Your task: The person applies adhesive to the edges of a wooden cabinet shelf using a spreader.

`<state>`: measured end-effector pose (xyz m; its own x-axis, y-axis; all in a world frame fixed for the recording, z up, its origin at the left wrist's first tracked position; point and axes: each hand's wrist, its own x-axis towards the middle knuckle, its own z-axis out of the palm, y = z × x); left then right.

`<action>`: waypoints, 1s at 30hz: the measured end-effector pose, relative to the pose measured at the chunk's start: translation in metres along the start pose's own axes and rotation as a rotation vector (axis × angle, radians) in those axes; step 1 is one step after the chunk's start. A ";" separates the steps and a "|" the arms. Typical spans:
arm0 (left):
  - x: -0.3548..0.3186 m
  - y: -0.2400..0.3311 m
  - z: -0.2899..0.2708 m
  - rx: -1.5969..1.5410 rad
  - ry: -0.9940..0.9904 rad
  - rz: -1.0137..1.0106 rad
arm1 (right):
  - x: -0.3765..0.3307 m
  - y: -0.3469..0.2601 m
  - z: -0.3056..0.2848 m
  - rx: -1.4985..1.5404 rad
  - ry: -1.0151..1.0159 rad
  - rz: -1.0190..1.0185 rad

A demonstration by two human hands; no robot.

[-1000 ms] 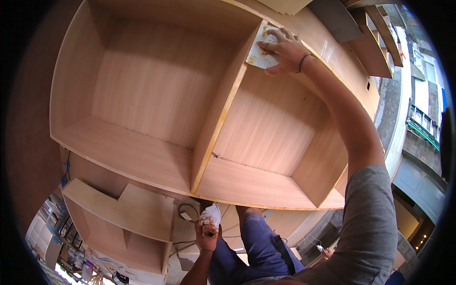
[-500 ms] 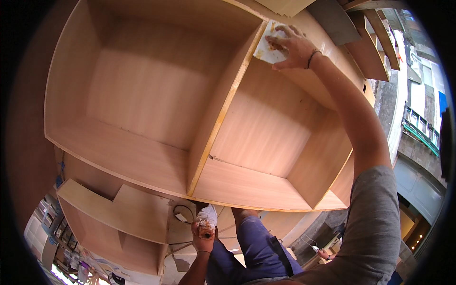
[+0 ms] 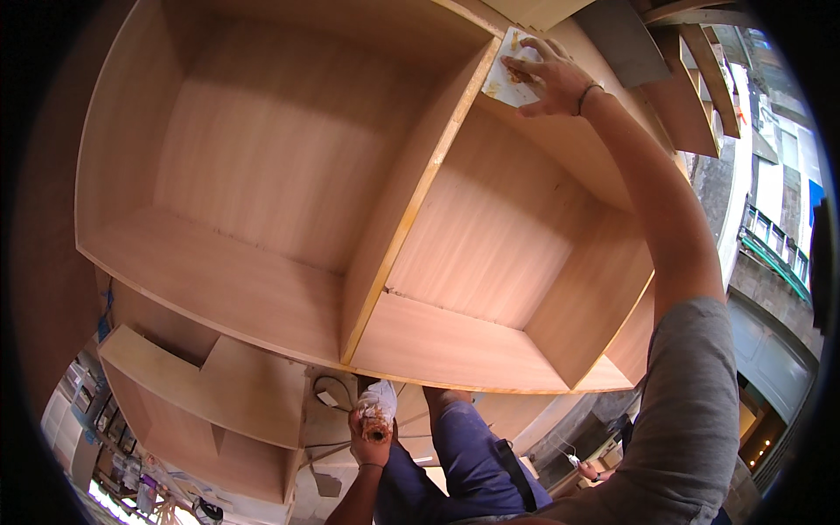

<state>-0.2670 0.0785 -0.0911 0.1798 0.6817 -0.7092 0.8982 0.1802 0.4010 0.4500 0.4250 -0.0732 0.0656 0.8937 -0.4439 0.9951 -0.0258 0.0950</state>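
My right hand (image 3: 553,80) reaches up to the top of a big wooden cabinet (image 3: 289,166). It presses a stained white cloth (image 3: 511,79) against the front edge where the upright divider (image 3: 411,201) meets the top panel. My left hand (image 3: 371,437) hangs low by my legs. It grips a small bottle-like container (image 3: 377,413) wrapped in white cloth, its round brownish opening facing the camera.
The cabinet has two deep open compartments and lower shelves (image 3: 201,385) at the bottom left. More wooden shelving (image 3: 691,79) stands at the top right beside a building front (image 3: 770,236). A cord (image 3: 325,394) lies on the floor below.
My right hand with the cloth has slid slightly along the top edge near the divider. My left hand has stayed low with the container.
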 end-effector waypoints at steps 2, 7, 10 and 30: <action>-0.003 -0.014 0.009 -0.070 -0.024 -0.046 | 0.000 0.000 -0.006 -0.031 0.072 -0.026; -0.003 -0.031 0.025 -0.169 -0.051 -0.071 | -0.002 -0.020 -0.021 -0.059 -0.001 0.030; -0.004 -0.020 0.016 -0.114 -0.039 -0.048 | -0.005 -0.021 -0.022 -0.061 -0.061 0.059; -0.006 -0.016 0.012 -0.198 0.001 -0.040 | -0.020 -0.039 -0.010 -0.003 0.014 0.022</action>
<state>-0.2779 0.0632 -0.1000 0.1456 0.6718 -0.7263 0.8079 0.3430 0.4792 0.4089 0.4124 -0.0588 0.0863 0.8992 -0.4290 0.9933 -0.0443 0.1069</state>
